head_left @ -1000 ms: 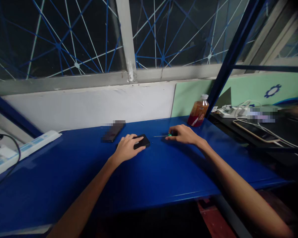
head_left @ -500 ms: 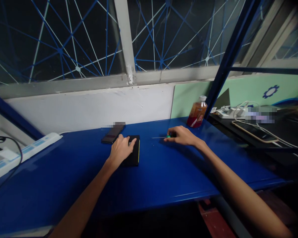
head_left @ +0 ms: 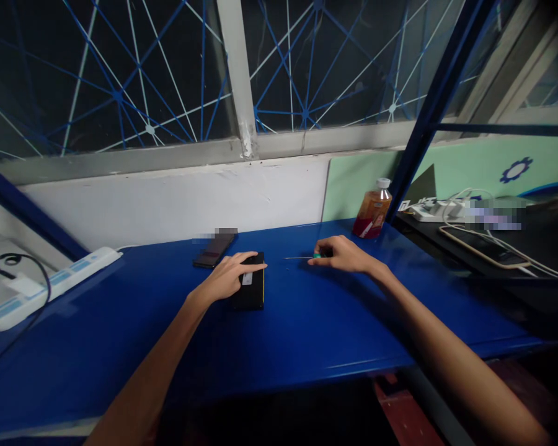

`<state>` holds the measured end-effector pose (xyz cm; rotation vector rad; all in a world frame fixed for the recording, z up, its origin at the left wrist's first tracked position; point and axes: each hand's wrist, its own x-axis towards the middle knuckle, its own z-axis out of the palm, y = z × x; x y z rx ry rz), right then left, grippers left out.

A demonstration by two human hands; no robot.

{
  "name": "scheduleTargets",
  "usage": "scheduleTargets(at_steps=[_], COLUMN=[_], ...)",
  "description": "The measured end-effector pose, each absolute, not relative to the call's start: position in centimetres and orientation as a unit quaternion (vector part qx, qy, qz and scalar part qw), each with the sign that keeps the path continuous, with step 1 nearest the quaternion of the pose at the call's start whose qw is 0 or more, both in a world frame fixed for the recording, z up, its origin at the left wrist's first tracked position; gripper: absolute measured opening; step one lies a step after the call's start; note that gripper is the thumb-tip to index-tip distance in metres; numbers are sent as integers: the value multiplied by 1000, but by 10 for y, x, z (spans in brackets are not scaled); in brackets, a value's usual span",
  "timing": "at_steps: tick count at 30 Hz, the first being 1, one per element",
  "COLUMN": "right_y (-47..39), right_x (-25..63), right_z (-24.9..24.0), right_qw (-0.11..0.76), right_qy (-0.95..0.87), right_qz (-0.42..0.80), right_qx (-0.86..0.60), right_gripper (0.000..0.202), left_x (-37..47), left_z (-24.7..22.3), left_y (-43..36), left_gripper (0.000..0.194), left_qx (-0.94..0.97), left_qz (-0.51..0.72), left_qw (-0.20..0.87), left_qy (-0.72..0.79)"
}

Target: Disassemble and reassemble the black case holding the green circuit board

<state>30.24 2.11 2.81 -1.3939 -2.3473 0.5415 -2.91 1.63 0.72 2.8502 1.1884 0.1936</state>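
Observation:
A black flat box [head_left: 251, 297] with a yellow line along its right edge and a pale label lies on the blue table [head_left: 325, 334]. My left hand [head_left: 225, 275] rests over its left side, fingers stretched apart across the top and one tip near the right edge. To the right, my right hand [head_left: 341, 254] is closed around the green handle of a screwdriver [head_left: 300, 257]. The screwdriver's thin metal shaft points left toward the box, apart from it. Most of the handle is hidden by the fingers.
Behind my left hand lies a dark phone [head_left: 214, 248]. A drink bottle [head_left: 372, 210] stands at the back right. At left is a white power strip [head_left: 69, 275] with a black cable. Another phone [head_left: 483, 248] and white cables lie on the black table to the right.
My left hand has shifted left on the box and spread its fingers, uncovering the pale label. My right hand keeps its hold on the screwdriver, nearly still.

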Motion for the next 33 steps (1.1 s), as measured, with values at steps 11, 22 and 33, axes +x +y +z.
scheduleTargets(at_steps=[11,22,33], right_y=[19,19,17], right_x=[296,297,296], right_z=[27,25,27], right_qw=[174,157,161], right_qy=[-834,-841,-846], right_qz=[213,196,202], right_qx=[-478,-479,-467], right_gripper=[34,37,40], left_x=[-21,-6,22], left_z=[13,-1,-9], left_y=[3,7,4], left_gripper=[42,46,55], left_qx=[897,904,839], left_qz=[47,123,246], left_qw=[15,-22,-11], left_qy=[440,409,484])
